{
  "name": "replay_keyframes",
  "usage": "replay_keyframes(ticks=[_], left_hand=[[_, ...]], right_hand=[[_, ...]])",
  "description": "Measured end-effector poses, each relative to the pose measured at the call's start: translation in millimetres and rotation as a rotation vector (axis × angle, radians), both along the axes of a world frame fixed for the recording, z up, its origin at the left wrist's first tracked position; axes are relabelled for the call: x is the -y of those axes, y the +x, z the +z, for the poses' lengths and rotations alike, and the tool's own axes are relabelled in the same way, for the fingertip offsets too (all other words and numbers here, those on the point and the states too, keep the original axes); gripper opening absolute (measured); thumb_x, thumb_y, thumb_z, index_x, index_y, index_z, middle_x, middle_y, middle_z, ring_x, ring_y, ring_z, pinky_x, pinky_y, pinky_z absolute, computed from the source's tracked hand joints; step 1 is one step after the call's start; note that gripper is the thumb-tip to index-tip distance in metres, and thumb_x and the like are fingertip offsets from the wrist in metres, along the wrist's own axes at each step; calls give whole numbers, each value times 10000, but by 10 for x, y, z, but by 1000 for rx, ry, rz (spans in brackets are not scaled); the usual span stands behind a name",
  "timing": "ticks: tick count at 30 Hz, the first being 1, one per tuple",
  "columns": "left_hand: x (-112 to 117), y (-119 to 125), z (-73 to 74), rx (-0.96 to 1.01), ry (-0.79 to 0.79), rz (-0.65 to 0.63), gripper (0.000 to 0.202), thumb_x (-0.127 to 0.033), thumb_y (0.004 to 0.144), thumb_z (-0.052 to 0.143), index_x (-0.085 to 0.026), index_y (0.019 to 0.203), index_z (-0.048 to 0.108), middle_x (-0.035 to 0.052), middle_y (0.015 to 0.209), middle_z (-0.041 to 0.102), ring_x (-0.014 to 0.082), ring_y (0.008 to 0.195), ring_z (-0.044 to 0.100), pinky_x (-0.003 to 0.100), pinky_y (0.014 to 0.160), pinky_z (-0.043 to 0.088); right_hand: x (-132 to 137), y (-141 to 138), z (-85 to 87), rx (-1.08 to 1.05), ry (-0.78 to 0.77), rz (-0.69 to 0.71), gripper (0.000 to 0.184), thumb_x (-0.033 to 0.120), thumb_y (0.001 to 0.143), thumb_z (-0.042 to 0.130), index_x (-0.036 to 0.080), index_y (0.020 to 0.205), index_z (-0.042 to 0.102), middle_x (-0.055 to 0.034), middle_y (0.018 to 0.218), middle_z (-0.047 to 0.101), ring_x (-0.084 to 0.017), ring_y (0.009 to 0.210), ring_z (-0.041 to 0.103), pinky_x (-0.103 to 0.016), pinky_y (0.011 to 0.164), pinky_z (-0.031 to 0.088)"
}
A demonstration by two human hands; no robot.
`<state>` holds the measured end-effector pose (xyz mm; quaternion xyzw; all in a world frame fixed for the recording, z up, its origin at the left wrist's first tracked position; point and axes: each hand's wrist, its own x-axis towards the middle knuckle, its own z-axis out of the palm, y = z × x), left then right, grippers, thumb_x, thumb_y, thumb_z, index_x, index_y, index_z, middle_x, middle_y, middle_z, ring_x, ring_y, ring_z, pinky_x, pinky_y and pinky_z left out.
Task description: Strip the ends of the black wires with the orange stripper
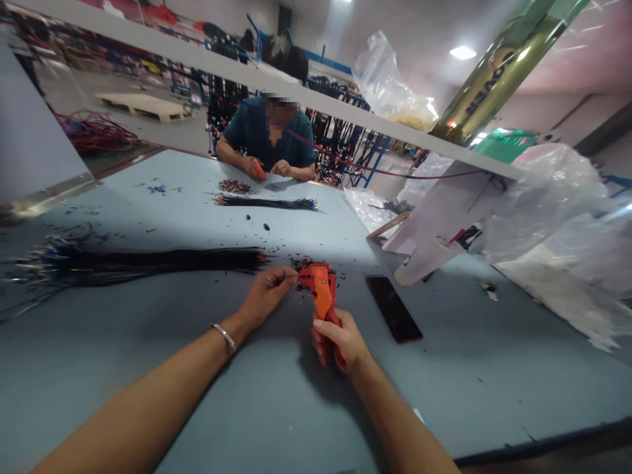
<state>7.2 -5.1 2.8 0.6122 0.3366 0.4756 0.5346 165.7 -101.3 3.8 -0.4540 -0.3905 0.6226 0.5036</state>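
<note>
My right hand (343,339) is wrapped around the red handles of a red and orange wire stripper (323,289), its head pointing up and away from me. My left hand (270,289), with a bracelet on the wrist, pinches a thin wire right at the stripper's jaws. Most of that wire is hidden by the fingers. Just beyond the left hand lies a long bundle of black wires (168,260), with blue and metallic ends spread at the left and reddish ends at the right. Dark bits of stripped insulation (301,264) lie scattered around and under the stripper's head.
A black phone (394,309) lies right of the stripper. Across the table, a person (269,138) holds a red tool behind a smaller wire bundle (266,203) and a pile of reddish scraps (234,187). Clear plastic bags (548,191) and a white panel (429,217) stand at right.
</note>
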Motion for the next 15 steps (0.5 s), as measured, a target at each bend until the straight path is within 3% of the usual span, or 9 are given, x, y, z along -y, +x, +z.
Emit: replay_keyframes(ticks=[3,7,10,15], left_hand=[[11,4,29,-32,2,-9,294,-448,782,636,-158,734,633,-41,584,460,98,567,362,225,543,296],[-7,-20,53,-46,11,60,250,-404,773,636,-161,714,631,-36,597,494,103,579,393,233,567,328],[-27,-36,55,-51,2,81,236,-388,769,643,-162,703,630,-40,579,486,103,569,397,233,559,329],[-29,-28,45,-25,-42,79,248,-405,746,658,-160,710,641,-43,572,483,100,556,393,233,546,325]], right_hand=[[-5,37,8,-76,-22,8,296,358,643,747,164,673,525,49,497,497,-74,371,442,-181,345,332],[-39,151,40,-191,-44,-82,250,310,637,740,161,727,559,46,511,492,-78,404,437,-195,394,357],[-52,219,77,-156,-28,-139,256,319,648,729,164,792,585,16,583,553,-121,475,518,-230,434,415],[-31,190,116,-19,4,-80,323,328,665,715,150,911,605,-35,757,639,-183,641,627,-290,563,509]])
